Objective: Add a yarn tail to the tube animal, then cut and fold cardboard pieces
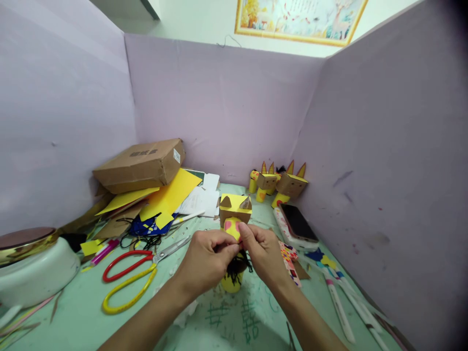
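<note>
The spotted figure [231, 225] was pinched by left hand [208, 256] and right hand [263, 251]; black yarn [234, 274] was apparently being fitted, with steady pressure needed.

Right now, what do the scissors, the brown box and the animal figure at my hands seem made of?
Scissors: probably metal blades, silvery; glossy red and yellow handles, likely plastic.
Brown box: cardboard, matte, with creased edges.
Animal figure: apparently matte brown cardboard and yellow paper; black strands resemble yarn.
</note>
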{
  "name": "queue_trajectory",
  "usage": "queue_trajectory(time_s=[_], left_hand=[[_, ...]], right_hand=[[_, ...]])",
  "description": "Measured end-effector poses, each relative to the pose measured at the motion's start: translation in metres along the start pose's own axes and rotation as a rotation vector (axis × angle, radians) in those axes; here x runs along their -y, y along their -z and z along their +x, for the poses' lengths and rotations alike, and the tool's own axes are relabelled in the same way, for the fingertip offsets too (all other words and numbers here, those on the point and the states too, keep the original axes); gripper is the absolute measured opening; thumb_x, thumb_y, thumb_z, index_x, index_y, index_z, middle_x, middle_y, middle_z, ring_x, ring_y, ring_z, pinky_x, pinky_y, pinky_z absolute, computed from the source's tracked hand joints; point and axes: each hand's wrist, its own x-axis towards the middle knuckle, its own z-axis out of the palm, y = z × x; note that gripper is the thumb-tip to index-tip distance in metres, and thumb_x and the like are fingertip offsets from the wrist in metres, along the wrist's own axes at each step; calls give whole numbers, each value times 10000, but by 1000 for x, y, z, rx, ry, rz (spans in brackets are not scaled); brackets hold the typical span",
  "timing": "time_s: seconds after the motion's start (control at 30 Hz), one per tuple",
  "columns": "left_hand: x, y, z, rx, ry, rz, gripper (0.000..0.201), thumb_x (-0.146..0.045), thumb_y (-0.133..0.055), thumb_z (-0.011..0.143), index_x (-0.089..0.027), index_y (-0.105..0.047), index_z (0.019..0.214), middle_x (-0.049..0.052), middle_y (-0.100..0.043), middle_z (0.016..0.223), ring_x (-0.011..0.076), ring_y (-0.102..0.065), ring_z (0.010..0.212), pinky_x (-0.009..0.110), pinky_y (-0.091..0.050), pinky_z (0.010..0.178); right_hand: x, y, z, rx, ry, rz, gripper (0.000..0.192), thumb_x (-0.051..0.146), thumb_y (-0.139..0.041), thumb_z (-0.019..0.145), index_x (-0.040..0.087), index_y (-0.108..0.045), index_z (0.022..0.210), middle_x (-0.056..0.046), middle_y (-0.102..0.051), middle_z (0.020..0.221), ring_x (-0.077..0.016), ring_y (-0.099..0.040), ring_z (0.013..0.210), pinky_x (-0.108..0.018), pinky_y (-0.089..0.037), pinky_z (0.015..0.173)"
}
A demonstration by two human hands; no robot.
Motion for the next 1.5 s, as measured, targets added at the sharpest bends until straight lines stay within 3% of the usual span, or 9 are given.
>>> queue_trajectory(time_s=[0.33,0.57,0.93,1.5], left_hand=[[0,0,0,7,51,-42,190,-213,-535,738,-145,-637,593,5,-579,584,119,-479,579,210,-368,541],[0,3,0,-7,127,-129,261,-333,-570,723,-116,-696,796,57,-650,671,152,-536,604,246,-407,567],[-2,4,3,-15,164,-239,224,-325,-599,656,-106,-639,673,25,-578,587,125,-481,550,242,-393,540],[3,0,7,-103,206,-312,98,-230,-563,636,-142,-571,594,-35,-491,520,88,-417,497,201,-338,481]], right_hand=[[4,22,-1,143,101,-16,248,324,-487,843,189,-531,640,5,-535,633,-142,-487,617,-242,-353,561],[4,22,-1,100,166,49,171,275,-554,821,197,-626,686,-15,-617,690,-166,-555,686,-271,-407,637],[0,11,-4,-36,243,150,60,231,-639,779,231,-697,764,-22,-667,737,-185,-605,734,-318,-453,711],[5,9,-7,29,133,176,107,206,-638,761,239,-694,845,-30,-682,851,-201,-611,828,-348,-458,769]])
